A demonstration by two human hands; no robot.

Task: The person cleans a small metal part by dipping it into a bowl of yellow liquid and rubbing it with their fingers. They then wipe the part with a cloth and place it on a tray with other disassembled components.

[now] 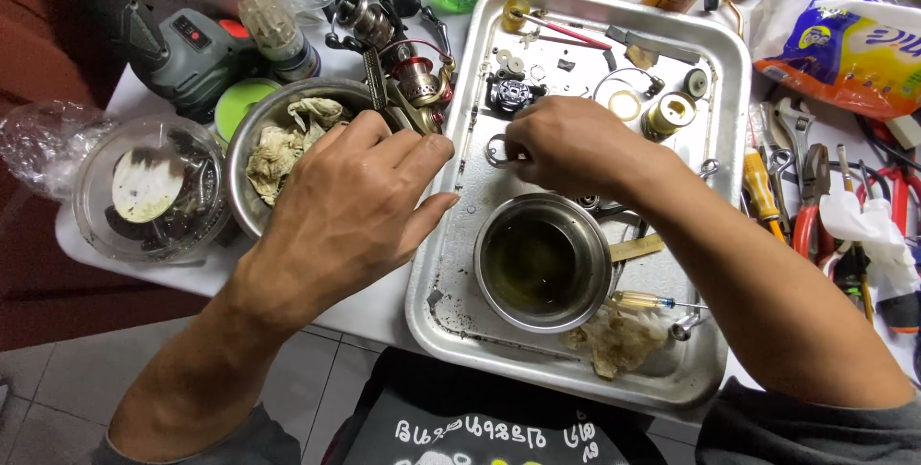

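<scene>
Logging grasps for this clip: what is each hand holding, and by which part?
Right hand pinches a small metal ring by its rim; left hand hides whatever it may hold.

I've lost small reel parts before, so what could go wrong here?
The right hand works a small metal ring just above the steel bowl of dark liquid; a slip could drop it in. Washers lie loose on the metal tray and might scatter. The left hand could nudge the reel body.

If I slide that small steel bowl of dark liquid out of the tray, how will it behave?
The steel bowl looks partly filled with dark oily liquid, so it would probably slosh if jerked. Its smooth rim may be slippery. It sits close to the right hand and a syringe, so pushing likely nudges them.
</scene>
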